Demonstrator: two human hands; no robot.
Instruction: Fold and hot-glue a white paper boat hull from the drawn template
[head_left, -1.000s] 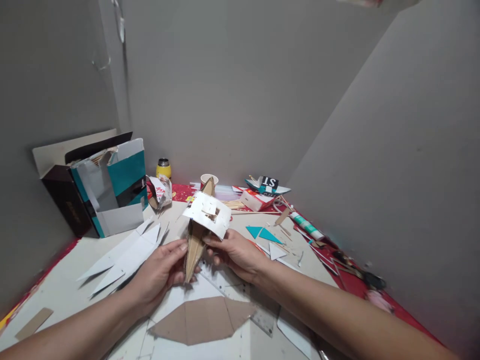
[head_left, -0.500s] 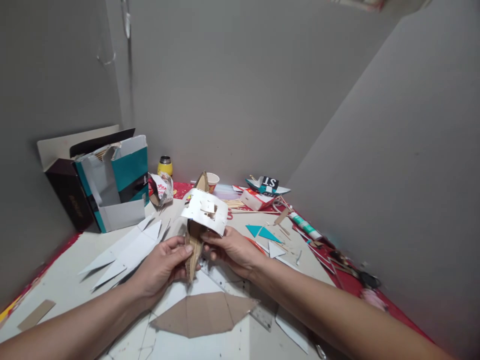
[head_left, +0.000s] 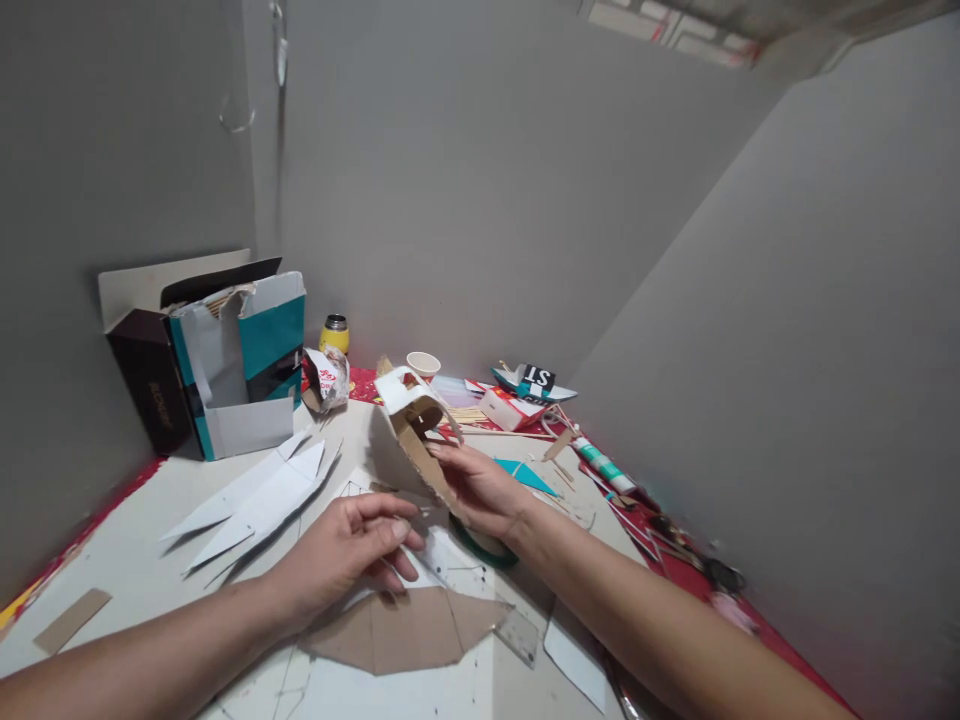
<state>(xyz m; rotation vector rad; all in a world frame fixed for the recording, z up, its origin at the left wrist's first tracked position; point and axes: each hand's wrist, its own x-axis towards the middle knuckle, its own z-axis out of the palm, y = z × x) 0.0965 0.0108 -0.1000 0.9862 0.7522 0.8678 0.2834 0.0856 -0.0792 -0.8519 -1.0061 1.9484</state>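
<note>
R hand (head_left: 480, 488) grips curved brn/wht cardbd model (head_left: 415, 442); L hand (head_left: 371, 540) free, loosely curled.

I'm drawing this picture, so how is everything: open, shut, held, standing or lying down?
Cardboard model: tilted, held up
Right grip: closed on the cardboard model
Left grip: open, apart from the model
Brown cardboard piece: lying, creased
Teal box: standing, torn open
Yellow jar: upright; can't tell if capped
Paper cup: upright, open
Wrapper: crumpled
</note>
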